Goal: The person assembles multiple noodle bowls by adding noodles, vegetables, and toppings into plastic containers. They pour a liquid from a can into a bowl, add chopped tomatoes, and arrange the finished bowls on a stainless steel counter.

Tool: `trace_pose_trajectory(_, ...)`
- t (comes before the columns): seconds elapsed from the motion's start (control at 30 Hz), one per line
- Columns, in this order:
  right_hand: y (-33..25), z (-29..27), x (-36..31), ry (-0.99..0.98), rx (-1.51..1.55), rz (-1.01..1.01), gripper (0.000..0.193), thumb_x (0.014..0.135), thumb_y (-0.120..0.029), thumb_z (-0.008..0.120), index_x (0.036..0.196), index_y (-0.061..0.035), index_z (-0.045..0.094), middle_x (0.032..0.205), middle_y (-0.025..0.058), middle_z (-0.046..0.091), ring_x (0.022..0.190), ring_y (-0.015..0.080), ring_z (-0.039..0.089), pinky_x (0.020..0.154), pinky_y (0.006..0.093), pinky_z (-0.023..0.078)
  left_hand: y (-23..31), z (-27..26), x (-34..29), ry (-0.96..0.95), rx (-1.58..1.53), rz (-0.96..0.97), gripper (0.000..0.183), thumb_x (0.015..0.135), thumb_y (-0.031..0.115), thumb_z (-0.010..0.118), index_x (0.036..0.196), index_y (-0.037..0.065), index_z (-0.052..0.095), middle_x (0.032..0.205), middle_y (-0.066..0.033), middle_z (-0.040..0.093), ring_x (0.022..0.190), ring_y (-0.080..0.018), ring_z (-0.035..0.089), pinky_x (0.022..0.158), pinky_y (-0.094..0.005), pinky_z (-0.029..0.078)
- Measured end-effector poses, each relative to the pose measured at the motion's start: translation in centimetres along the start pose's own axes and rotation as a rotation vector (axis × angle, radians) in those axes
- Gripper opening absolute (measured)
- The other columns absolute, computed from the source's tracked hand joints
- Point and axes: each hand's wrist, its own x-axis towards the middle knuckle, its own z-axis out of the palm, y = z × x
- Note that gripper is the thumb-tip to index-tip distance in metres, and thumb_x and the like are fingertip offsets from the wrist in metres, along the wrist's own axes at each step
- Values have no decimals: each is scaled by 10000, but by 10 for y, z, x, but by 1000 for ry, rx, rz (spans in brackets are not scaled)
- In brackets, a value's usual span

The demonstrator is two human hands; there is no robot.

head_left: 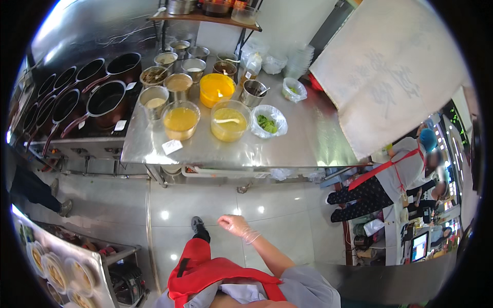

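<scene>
Steel prep counter [308,138], long and polished, stands well ahead of the right hand [233,224], across a stretch of glossy pale tiled floor [287,215]. That hand wears a thin clear glove; it hangs free at mid-stride, fingers loosely curled and half spread, holding nothing and touching nothing. Left hand not visible, so its state cannot be told. Red apron [205,272] and one dark shoe [199,227] show just left of the hand.

Farther ahead and left of the hand: a range of dark long-handled saucepans [105,100]. On the counter, straight ahead: clear round tubs of yellow-orange sauce [181,120], a bright orange tub [217,90], steel canisters [154,100], and a plastic-lined bowl of chopped greens [268,123]. A small white slip [171,147] lies near the counter's front edge.

Risks, as a judgement: the floor looks slick under the glare, and a slip here could throw the hand against the counter edge; the open tubs sit crowded near the front, so a careless reach could tip one.

In the way: nothing lies between hand and counter. To the right, another person in a red-strapped apron [395,177] bends low. To the left, a steel shelf with filled bowls [56,269] narrows the passage.
</scene>
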Motion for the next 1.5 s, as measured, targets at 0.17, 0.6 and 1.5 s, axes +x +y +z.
trace_pose_trajectory(0.17,39,-106,49,206,263,135,213,924,-264,609,999,-76,678,877,39,708,776,168,660,737,304,524,114,-50,25,117,11,66,337,857,310,592,814,-7,698,744,-231,655,732,-353,679,632,-471,493)
trace_pose_trajectory(0.6,157,-336,171,617,932,369,496,949,-483,531,706,-57,611,592,46,601,521,110,554,508,242,437,317,29,-60,236,-526,-164,338,842,304,631,897,-23,697,675,-98,633,660,-162,584,620,-359,469)
trace_pose_trajectory(1.5,165,-345,140,-465,0,68,373,963,-365,564,871,-31,701,730,68,708,620,146,669,599,267,528,424,85,-135,355,-651,-456,418,837,385,585,952,-4,688,904,-252,674,896,-363,677,754,-422,500)
